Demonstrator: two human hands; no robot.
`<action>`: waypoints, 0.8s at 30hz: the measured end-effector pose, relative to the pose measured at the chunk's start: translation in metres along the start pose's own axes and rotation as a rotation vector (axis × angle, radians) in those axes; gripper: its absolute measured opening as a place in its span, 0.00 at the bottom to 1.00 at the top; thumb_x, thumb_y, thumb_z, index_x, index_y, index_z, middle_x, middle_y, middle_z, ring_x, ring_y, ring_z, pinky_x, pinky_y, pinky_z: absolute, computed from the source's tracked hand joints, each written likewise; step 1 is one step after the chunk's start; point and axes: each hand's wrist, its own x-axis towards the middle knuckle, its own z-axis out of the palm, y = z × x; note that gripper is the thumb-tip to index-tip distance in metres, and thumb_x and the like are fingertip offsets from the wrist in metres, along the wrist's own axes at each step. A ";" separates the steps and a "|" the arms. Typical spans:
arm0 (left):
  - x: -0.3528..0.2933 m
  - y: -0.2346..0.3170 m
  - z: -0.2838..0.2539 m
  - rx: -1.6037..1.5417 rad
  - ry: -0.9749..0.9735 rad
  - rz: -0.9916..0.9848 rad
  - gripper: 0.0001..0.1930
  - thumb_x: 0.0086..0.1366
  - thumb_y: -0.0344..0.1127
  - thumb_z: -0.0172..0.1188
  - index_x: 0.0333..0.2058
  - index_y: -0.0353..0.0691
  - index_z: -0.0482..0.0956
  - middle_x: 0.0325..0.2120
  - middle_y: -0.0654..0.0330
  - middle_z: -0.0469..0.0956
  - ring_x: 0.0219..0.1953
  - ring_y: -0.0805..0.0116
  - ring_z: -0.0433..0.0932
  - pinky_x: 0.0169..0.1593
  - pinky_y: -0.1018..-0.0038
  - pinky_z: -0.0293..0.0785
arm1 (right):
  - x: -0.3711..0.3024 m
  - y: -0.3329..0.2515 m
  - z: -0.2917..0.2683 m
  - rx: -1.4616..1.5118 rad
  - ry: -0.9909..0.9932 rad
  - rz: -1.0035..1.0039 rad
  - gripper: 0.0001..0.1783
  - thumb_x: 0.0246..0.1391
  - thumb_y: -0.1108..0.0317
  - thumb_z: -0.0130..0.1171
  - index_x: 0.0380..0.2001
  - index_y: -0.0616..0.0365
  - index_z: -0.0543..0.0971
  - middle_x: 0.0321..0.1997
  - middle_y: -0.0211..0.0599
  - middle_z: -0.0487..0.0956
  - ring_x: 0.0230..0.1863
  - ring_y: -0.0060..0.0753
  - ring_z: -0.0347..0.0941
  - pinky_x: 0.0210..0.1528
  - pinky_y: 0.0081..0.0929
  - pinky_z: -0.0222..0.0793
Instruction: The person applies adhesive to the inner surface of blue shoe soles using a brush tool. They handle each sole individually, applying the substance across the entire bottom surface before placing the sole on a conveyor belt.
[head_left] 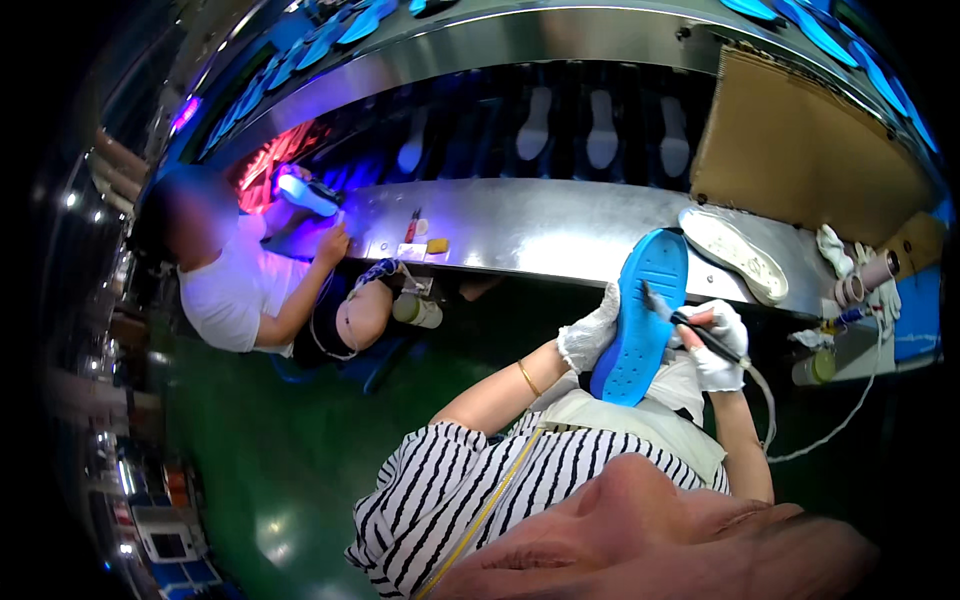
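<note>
Two white-gloved hands work over the lap in the head view: the left hand (pixel 590 337) has its fingers closed on the left edge of a bright blue, grooved and perforated shoe sole (pixel 645 320), though whatever reaches behind it is hidden. That sole is raised above the lap, slanting up toward the metal bench (pixel 510 222), its patterned face in view. The right hand (pixel 718 350) has its fingers curled tight around a slim black-handled brush (pixel 708 340), whose pale tip lies over the sole's face; whether it touches cannot be told. A thin whitish tube (pixel 769 405) hangs from the handle's rear end. Just beyond the blue sole, a white, elongated shoe sole (pixel 737 256) lies on the bench, near a large brown cardboard sheet (pixel 800 140). Farther left on the bench is a small yellow block (pixel 437 245). Well apart at the left, a seated co-worker in a white shirt (pixel 235 300) holds a brightly lit, pale shoe piece (pixel 306 194).
</note>
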 end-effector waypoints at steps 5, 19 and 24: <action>0.032 0.006 0.013 -0.018 0.219 0.035 0.46 0.55 0.74 0.30 0.58 0.39 0.60 0.49 0.52 0.71 0.49 0.62 0.73 0.52 0.67 0.72 | 0.001 -0.017 0.001 0.176 -0.068 0.132 0.09 0.42 0.82 0.62 0.26 0.61 0.73 0.30 0.39 0.78 0.29 0.23 0.74 0.33 0.21 0.71; 0.068 0.028 -0.026 -0.312 -0.112 0.417 0.40 0.58 0.66 0.46 0.61 0.42 0.57 0.56 0.52 0.65 0.53 0.52 0.69 0.58 0.51 0.64 | 0.024 -0.031 0.009 0.108 -0.024 0.104 0.06 0.46 0.81 0.61 0.28 0.62 0.75 0.32 0.39 0.78 0.24 0.18 0.72 0.26 0.14 0.68; 0.078 0.045 -0.019 -0.382 -0.188 0.506 0.53 0.45 0.79 0.38 0.60 0.40 0.58 0.53 0.46 0.67 0.50 0.49 0.72 0.53 0.51 0.70 | 0.021 -0.040 0.015 0.117 -0.110 0.040 0.07 0.45 0.81 0.61 0.28 0.61 0.74 0.31 0.41 0.77 0.23 0.21 0.73 0.26 0.17 0.69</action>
